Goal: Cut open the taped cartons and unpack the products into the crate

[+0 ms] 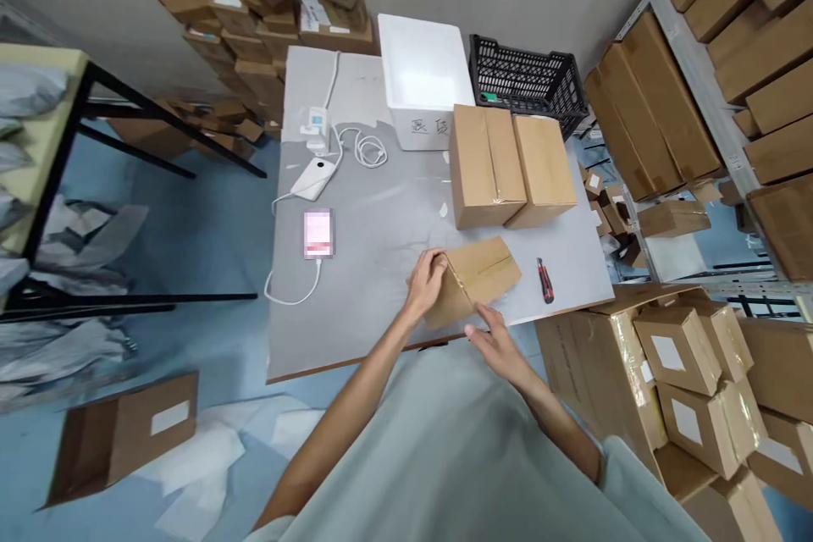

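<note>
The wearer's left hand (427, 281) is wrapped around the left end of a taped cardboard box (486, 269), and I read its fingers as grasping that end. The box sits close to the table's front edge, right of the middle, slanted to that edge. I see the right hand (499, 345) at the box's near side, its thumb spread apart and fingers loosely extended, released rather than clenched; the fingertips reach the lower edge of the box, but I cannot tell how firmly they press.

Right of this box, near the front right corner of the table (381, 271), I make out a red-and-black utility knife (544, 281). Behind the box, towards the right edge, two upright cardboard cartons (486, 165) stand side by side. At the back edge I have a white plastic bin (427, 123) with dark handwritten characters, and by the back right corner a black slatted crate (517, 68); I cannot tell what supports the crate.

Along the left edge lies a device with a pixelated screen (318, 234), a white cable (298, 302) plugged into its near end. Beyond it are a white rectangular device (313, 179) and a coiled white cord (370, 150).
</note>
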The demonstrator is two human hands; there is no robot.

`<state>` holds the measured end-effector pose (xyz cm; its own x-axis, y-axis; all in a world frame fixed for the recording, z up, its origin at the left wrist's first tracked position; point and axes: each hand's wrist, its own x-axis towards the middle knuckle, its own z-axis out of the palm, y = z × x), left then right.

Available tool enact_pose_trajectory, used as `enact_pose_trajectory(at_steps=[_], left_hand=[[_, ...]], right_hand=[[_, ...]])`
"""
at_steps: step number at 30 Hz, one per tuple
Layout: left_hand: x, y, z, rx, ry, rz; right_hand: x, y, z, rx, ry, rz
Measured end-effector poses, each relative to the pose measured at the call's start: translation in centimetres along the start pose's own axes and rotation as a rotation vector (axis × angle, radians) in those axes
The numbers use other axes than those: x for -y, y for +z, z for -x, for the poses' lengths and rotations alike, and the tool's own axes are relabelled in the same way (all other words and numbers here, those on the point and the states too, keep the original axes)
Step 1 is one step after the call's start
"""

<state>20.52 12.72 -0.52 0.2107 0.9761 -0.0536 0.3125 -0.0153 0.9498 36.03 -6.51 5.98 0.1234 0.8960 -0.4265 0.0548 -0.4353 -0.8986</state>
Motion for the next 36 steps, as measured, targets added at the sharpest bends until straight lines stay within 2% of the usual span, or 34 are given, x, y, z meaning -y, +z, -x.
enact_pose_trajectory(at_steps=[3,5,6,8,10,11,12,14,17,21,24,29,32,36], left_hand=[[3.8,-3.4,-0.7,-0.080,-0.096,0.051],[5.9,-4.7,-1.0,-0.121,-0.158,0.098],[6.9,-5.3,-0.9,-0.138,-0.190,0.126],[8.8,-6.2,-0.2,-0.155,-0.250,0.181],[10.5,-7.0,1.3,-0.148,-0.294,0.217],[11.3,-7.4,2.3,-0.141,-0.316,0.232],[11.9,-7.6,3.4,-0.135,-0.339,0.242],[12.9,-7.7,5.4,-0.120,-0.382,0.243],[13.6,-6.8,7.2,-0.087,-0.416,0.208],[13.3,-5.1,7.6,-0.049,-0.410,0.158],[12.8,-5.1,8.1,-0.067,-0.409,0.121],[12.0,-7.4,9.3,-0.169,-0.315,0.038],[12.2,-8.2,9.0,-0.196,-0.297,-0.019],[13.2,-7.7,7.8,-0.213,-0.382,-0.032]], right_hand=[[-0.3,4.8,-2.4,0.162,-0.062,0.030],[-0.5,6.0,-4.0,0.205,-0.122,0.054],[-0.7,5.7,-4.7,0.199,-0.148,0.068],[-1.4,3.4,-6.3,0.127,-0.182,0.105],[-2.5,-0.5,-8.0,-0.106,-0.243,0.208],[-3.3,-2.5,-8.9,-0.214,-0.226,0.232],[-4.1,-4.4,-9.8,-0.292,-0.166,0.230],[-6.0,-7.0,-11.4,-0.312,-0.002,0.189],[-8.3,-7.6,-12.9,-0.186,0.083,0.140],[-9.7,-5.6,-13.3,-0.025,-0.018,0.121],[-9.7,-5.2,-12.9,-0.040,-0.030,0.126],[-9.3,-6.4,-12.6,-0.038,-0.067,0.148],[-8.9,-6.3,-13.9,-0.067,-0.118,0.221],[-9.0,-5.1,-16.6,-0.058,-0.088,0.347]])
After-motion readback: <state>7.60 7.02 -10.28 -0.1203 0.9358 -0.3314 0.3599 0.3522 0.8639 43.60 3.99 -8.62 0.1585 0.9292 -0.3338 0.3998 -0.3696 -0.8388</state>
